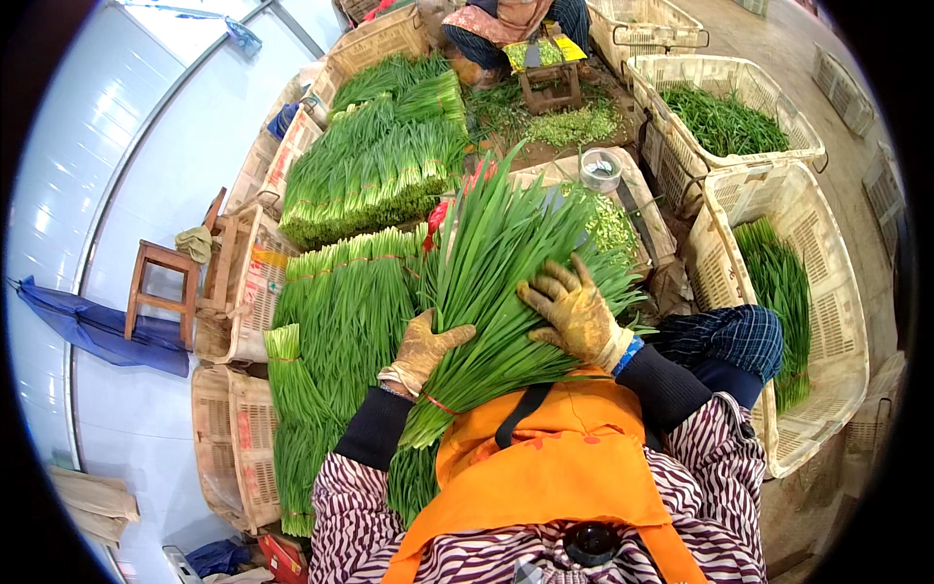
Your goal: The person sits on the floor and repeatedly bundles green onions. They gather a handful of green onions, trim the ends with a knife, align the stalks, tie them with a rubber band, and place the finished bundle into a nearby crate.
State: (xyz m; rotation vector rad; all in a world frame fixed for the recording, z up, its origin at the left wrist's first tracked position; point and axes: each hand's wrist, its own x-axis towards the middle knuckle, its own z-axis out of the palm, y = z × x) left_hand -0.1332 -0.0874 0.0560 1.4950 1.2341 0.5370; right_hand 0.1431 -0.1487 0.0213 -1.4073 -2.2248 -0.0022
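A large bundle of green garlic chives [503,255], tied near its cut ends with a red band [440,405], lies across my lap over an orange apron [540,474]. Stained gloves cover both hands. My left hand [423,350] grips the bundle's left side, thumb over the leaves. My right hand [576,314] rests on the leaves with fingers spread, not closed around them. Tied chive bundles [350,292] lie in rows to the left, with another stack [379,160] beyond. Pale trimmings [613,226] lie past the leaves.
Plastic crates [832,292] stand at the right, some holding greens [726,124]; more crates [252,438] line the left. A clear round tub [600,169] sits on the board [660,237] ahead. Another person [503,22] sits beyond a small wooden stool [551,84]. A wooden chair [164,252] stands far left.
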